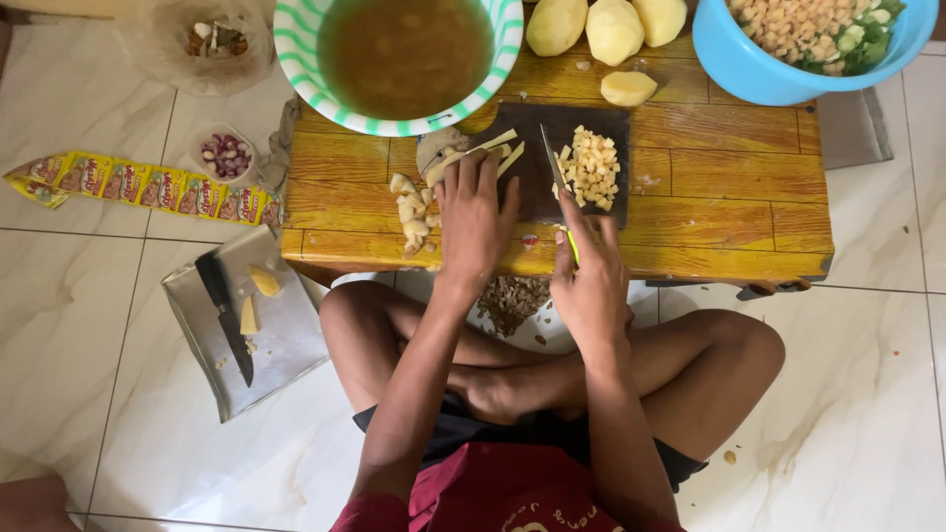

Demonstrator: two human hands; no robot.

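Note:
I sit cross-legged at a low wooden table (729, 187). My left hand (475, 219) presses flat on long potato strips (503, 148) at the left side of a dark cutting board (532, 192). In my right hand (589, 286) is a knife (558, 187) with a green handle, its blade pointing away from me over the board. Right of the blade lies a pile of diced potato (591, 167). More potato chunks (411, 212) sit on the table left of my left hand.
A green-striped bowl of brown liquid (296, 39), peeled potatoes (611, 30) and a blue bowl of chopped food (749, 69) stand at the table's far side. On the floor left: a metal tray (286, 335) with a black knife (229, 315), a sachet strip (148, 187), a small bowl (225, 155).

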